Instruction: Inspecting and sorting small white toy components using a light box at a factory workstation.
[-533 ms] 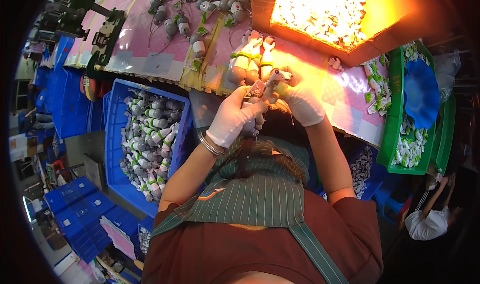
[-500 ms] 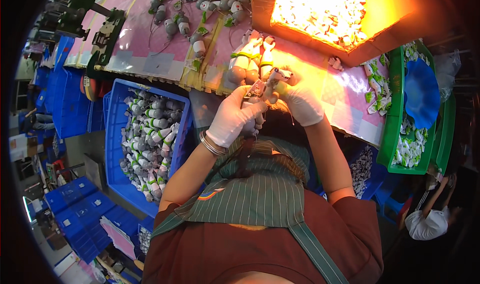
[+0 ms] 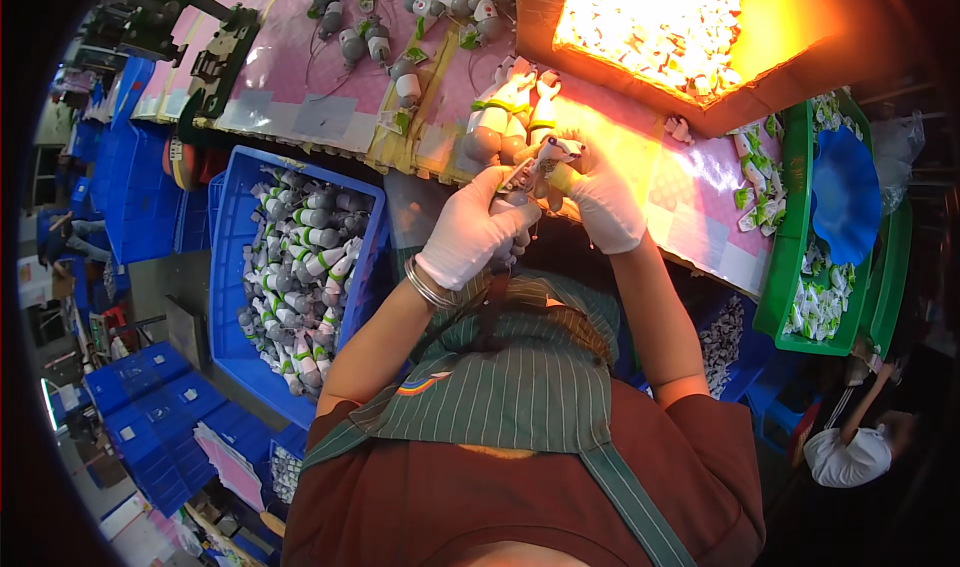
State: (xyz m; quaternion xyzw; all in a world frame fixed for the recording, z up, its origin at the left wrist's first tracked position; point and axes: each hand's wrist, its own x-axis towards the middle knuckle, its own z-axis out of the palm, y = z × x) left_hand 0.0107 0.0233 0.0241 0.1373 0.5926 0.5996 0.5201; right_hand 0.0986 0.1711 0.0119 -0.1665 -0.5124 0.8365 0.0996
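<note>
Both my hands, in white gloves, meet at the near edge of the pink-covered table (image 3: 690,182). Between them is a small white and grey toy figure (image 3: 556,151) with dark details on its top. My left hand (image 3: 462,229) is closed around its lower grey part, thumb and fingers pinching a small flat piece. My right hand (image 3: 607,210) grips the figure from the other side, fingertips partly lost in glare. Just beyond my fingers, several similar figures with grey round ends and green bands (image 3: 488,132) lie side by side on the table.
A blue crate (image 3: 225,267) of finished-looking figures stands at my left. Loose grey and white figures (image 3: 405,82) lie on the table's far left. A glaring cardboard box (image 3: 780,92) holds small white pieces. At right are a green crate (image 3: 790,307) and a blue wavy dish (image 3: 845,197).
My hands stay together on the figure, with a slight shift of the left fingers and the small flat piece. The whole view has shifted a little.
</note>
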